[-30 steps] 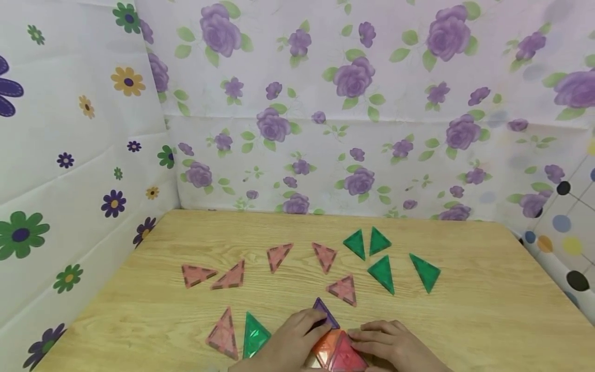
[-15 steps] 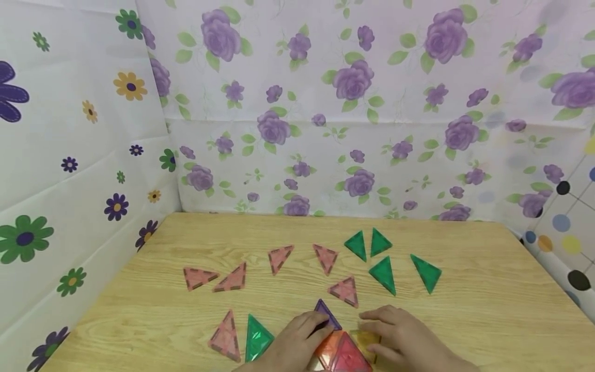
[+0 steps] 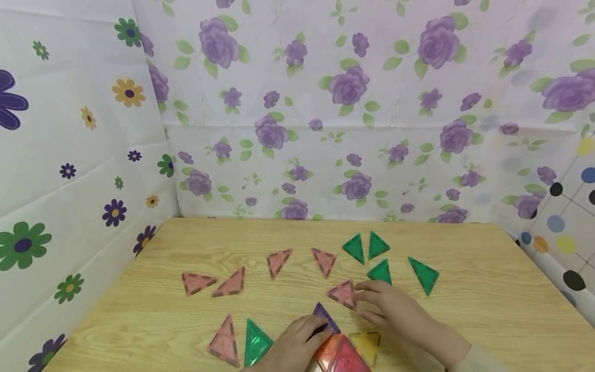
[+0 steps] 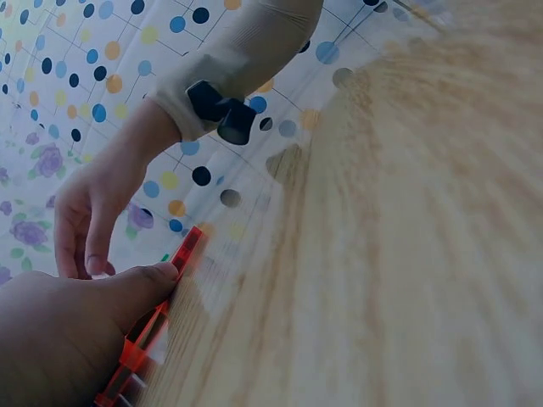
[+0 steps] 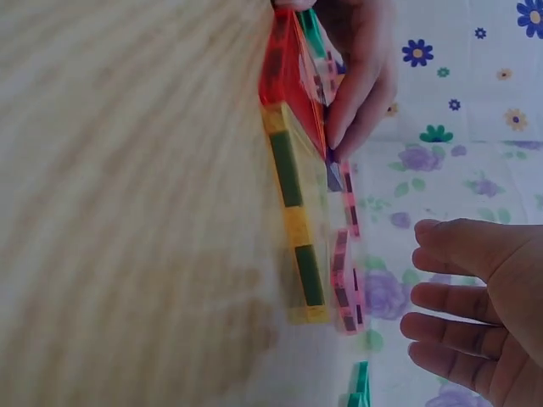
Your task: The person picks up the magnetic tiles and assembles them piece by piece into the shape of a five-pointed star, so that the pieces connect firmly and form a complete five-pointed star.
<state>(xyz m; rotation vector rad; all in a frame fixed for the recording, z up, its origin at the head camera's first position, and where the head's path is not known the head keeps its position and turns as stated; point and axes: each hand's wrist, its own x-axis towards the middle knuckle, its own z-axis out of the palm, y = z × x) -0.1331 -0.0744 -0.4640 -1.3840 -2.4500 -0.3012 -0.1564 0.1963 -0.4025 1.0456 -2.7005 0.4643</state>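
My left hand (image 3: 293,343) holds a group of translucent triangular magnetic tiles lying near the table's front edge. Its fingers lie over the purple tile (image 3: 331,321) and by the orange tile (image 3: 327,350); in the left wrist view its thumb presses the edge of the red tile (image 4: 188,246). A yellow tile (image 3: 368,345) touches the red one's right side. Farther back, my right hand (image 3: 392,307) hovers with loosely spread fingers, holding nothing, its fingertips beside a pink tile (image 3: 342,294). That hand partly covers a green tile (image 3: 381,270). The near end of the tile group is cut off.
Several pink tiles (image 3: 229,283) lie spread across the left and middle of the wooden table (image 3: 153,310). Other green tiles (image 3: 425,275) lie at the back right. A pink tile (image 3: 225,341) and a green tile (image 3: 255,342) lie left of my left hand.
My right hand has let go of the yellow tile, leaving it against the red one, and moved away to the pink tile. My left hand has stayed on the tile group.
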